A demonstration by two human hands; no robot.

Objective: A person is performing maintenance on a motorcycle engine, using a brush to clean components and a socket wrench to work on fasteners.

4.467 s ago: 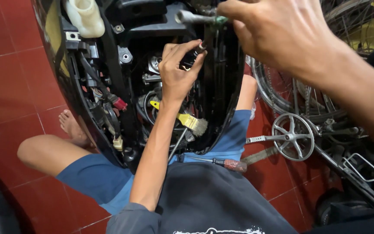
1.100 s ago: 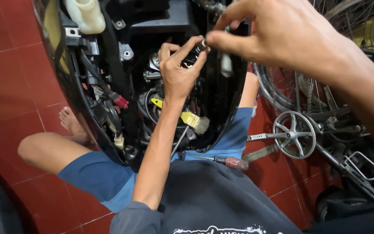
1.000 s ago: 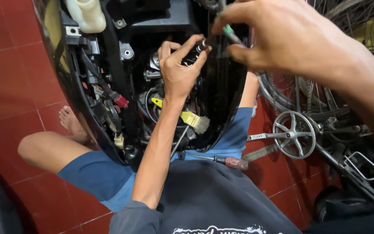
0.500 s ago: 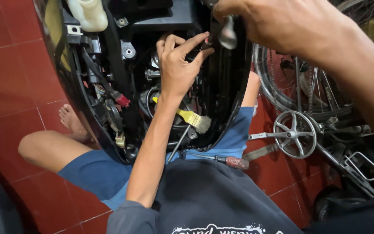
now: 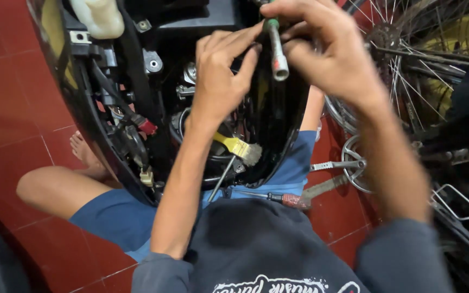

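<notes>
Our right hand [image 5: 327, 59] grips a metal socket wrench [image 5: 276, 46] just above the yellow brush [image 5: 239, 147]; our left hand [image 5: 221, 81], fingers loosely spread, touches the wrench beside it.

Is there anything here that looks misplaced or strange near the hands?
Two things stand out. A yellow brush is lodged among the parts inside the open black housing, below the left hand. A red-handled screwdriver lies loose on the person's lap. The right hand holds a metal socket tool. No spill or damage shows.

brush [image 5: 238, 147] inside scooter shell [image 5: 278, 125]; bicycle wheel [image 5: 408, 59] right; screwdriver [image 5: 278, 198] below.
</notes>
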